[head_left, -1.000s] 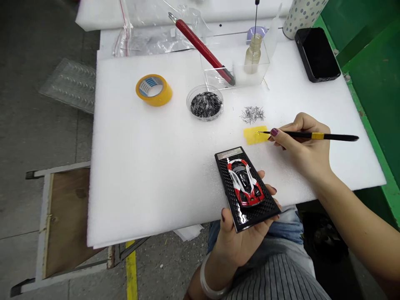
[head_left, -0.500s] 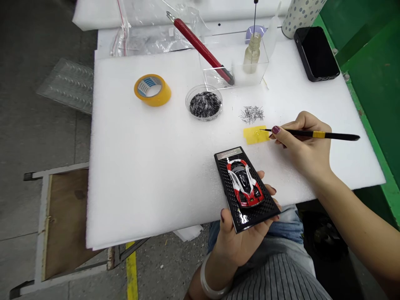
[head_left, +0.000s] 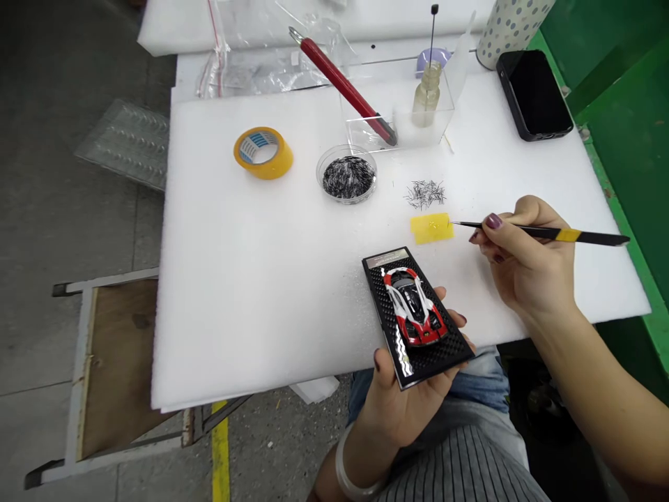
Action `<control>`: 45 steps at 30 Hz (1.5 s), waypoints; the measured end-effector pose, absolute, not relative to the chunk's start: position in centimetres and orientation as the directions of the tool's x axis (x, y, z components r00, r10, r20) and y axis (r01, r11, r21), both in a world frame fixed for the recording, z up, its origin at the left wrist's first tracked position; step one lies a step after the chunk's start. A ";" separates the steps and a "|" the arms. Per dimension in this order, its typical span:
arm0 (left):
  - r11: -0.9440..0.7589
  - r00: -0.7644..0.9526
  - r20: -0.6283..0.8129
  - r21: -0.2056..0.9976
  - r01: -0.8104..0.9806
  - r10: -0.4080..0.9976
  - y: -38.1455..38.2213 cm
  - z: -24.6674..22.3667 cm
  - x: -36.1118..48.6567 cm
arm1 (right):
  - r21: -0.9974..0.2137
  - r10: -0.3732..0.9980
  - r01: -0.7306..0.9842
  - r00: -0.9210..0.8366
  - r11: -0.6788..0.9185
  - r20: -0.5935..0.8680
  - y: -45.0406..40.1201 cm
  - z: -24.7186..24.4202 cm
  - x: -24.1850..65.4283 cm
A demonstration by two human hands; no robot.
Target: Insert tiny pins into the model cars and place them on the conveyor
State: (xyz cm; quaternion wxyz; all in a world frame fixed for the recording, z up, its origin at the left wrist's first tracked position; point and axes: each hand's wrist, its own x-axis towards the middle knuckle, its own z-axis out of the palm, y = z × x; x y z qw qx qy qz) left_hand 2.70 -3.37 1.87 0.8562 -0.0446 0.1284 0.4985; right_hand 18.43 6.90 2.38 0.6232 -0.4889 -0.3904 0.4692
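Observation:
My left hand (head_left: 405, 411) holds up a black display base (head_left: 449, 355) from below, gripping its edges. On it sits a red and white model car (head_left: 417, 307). Pinched in my right hand (head_left: 538, 258) are black tweezers (head_left: 596, 238) with a yellow band. Their fine tip is beside the right end of a yellow tape strip (head_left: 431, 228), which carries small shiny spots on top. Whether the tip holds anything is too small to tell. Just behind the strip lies a loose pile of short black bristles (head_left: 426, 194). A round clear dish (head_left: 349, 176) contains more of them.
A yellow tape roll (head_left: 263, 153) lies on the white foam sheet (head_left: 251, 300). Farther back, a red-handled knife (head_left: 339, 80) leans on a clear box (head_left: 402, 139) near a small glass bottle (head_left: 427, 97). A phone (head_left: 536, 94) and a dotted cup (head_left: 512, 28) are at back right.
My right hand has drawn the tweezers to the right, so the tip has come off the yellow strip. My left hand keeps the model car in nearly the same place.

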 end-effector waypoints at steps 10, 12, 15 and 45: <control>0.470 0.427 -0.316 0.069 -0.880 0.847 -3.3 2.3 3.0 | -0.895 0.972 -0.384 0.146 0.226 0.183 4.5 2.8 15.5; 0.446 0.414 -0.290 0.052 -0.894 0.863 -3.3 2.3 3.0 | -0.887 0.966 -0.384 0.126 0.257 0.226 4.3 2.9 15.4; 0.437 0.413 -0.247 0.048 -0.898 0.877 -3.1 2.2 3.0 | -0.894 0.964 -0.362 0.089 0.265 0.250 4.2 3.2 15.3; 0.342 0.187 -0.403 0.357 -0.869 0.896 -3.3 1.6 3.0 | -0.883 0.988 -0.447 0.013 0.142 0.152 4.3 4.1 13.5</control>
